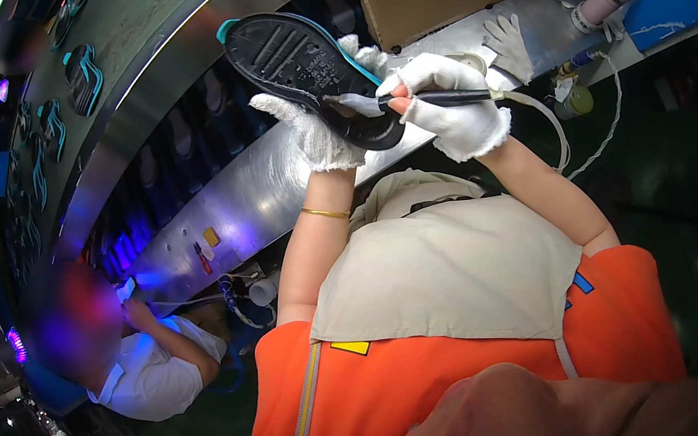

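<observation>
Holding a shoe sole (pixel 293 61) at 12 o'clock: my left hand (pixel 314 138) is hugging both edges, right hand (pixel 455 117) pinching a pen-like tool (pixel 451 97). I'm guessing light, bendy rubber, so I'm gripping edges.

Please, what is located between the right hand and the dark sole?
The head view shows the pale tip of the dark-handled tool there, extending over the sole.
</observation>
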Demonstrator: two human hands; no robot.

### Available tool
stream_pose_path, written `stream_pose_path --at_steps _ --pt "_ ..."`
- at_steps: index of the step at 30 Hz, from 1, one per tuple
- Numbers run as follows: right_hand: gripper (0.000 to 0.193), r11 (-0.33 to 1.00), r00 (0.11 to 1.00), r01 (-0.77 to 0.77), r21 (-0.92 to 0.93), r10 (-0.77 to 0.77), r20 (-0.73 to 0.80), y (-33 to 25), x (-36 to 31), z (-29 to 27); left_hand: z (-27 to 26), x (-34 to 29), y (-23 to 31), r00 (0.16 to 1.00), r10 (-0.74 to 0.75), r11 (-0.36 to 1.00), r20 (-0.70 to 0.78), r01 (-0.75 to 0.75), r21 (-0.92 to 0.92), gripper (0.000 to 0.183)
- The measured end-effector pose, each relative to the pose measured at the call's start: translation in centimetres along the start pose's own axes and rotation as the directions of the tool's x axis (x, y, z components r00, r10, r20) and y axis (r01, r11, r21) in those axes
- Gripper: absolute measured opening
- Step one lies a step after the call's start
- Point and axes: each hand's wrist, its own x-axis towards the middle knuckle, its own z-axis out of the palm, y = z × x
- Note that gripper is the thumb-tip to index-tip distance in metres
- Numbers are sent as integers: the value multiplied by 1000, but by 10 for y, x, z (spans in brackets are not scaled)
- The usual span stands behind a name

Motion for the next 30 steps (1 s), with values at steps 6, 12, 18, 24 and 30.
stream_pose_path --at_steps 6,12,18,24,30 --pt "9 904 927 -358 232 315 203 -6 1 0 -6 14 10 951 69 988 301 -23 -154 122" --pt "11 985 987 -151 79 146 59 6 -1 -1 -11 15 27 953 -37 998 302 18 63 125" --pt "12 801 880 -474 366 432 195 2 6 -14 -12 13 39 955 -111 950 274 22 310 125" --pt "14 956 912 -86 -281 189 363 -1 15 -20 -9 24 46 951 -225 790 210 52 611 108" --pt "13 903 816 -365 -226 428 390 -19 22 -24 -1 32 54 954 -301 704 15 211 679 84"
